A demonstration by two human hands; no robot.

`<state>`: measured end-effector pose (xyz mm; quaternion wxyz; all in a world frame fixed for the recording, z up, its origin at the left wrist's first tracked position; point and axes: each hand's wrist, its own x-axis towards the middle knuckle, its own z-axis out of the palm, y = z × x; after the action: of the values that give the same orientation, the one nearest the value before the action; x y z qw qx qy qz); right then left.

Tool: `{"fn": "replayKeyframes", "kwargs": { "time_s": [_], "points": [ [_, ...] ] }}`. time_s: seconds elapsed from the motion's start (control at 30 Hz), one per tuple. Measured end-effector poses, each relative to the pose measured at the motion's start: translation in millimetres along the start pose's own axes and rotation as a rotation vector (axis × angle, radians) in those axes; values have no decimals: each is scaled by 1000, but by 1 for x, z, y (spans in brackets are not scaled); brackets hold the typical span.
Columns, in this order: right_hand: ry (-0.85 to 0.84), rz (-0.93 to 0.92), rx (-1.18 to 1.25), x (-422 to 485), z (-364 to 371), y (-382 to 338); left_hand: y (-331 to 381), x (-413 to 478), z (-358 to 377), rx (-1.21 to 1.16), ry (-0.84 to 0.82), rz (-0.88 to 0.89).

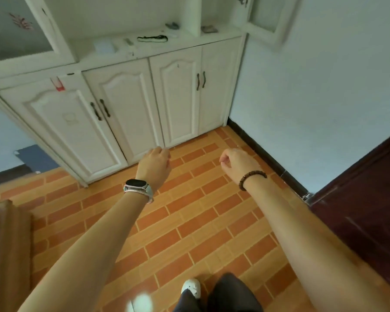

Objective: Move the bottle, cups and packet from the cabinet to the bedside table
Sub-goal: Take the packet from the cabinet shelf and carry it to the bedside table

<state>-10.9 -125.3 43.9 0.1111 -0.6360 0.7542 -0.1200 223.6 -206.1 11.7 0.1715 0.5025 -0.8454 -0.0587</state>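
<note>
Inspector: Both hands are empty. Left hand (154, 164) hangs with fingers curled loosely inward; right hand (236, 162) likewise, thumb and forefinger near each other but pinching nothing.

Clerk: And the goods?

Inspector: No bottle, cup or packet can be made out for certain. White cabinet (113, 104) stands ahead, lower doors closed. On its open shelf (144, 50), above and beyond both hands, lie a pale blurred object (104, 46) towards the left, a dark beaded strand (152, 38) lying along the shelf, and small grey items (172, 25) at the back. Bedside table is not in view.

Clerk: Nearer hand?

Inspector: Left, I judge, for the pale object. Reach runs forward and upward.

Clerk: Markings?

Inspector: Red sticker (58, 84) on the left door; nothing legible.
</note>
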Motion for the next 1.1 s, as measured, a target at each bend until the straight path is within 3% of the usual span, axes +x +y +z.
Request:
{"fn": "replayKeyframes", "kwargs": {
  "time_s": [0.4, 0.8, 1.1],
  "points": [
    [43, 131, 5, 75, -32, 70, 30, 118, 31, 35, 14, 151],
    [37, 65, 3, 222, -72, 172, 88, 274, 84, 17, 50, 75],
    [8, 20, 27, 320, -81, 207, 90, 360, 94, 2, 157, 60]
  ]
}}
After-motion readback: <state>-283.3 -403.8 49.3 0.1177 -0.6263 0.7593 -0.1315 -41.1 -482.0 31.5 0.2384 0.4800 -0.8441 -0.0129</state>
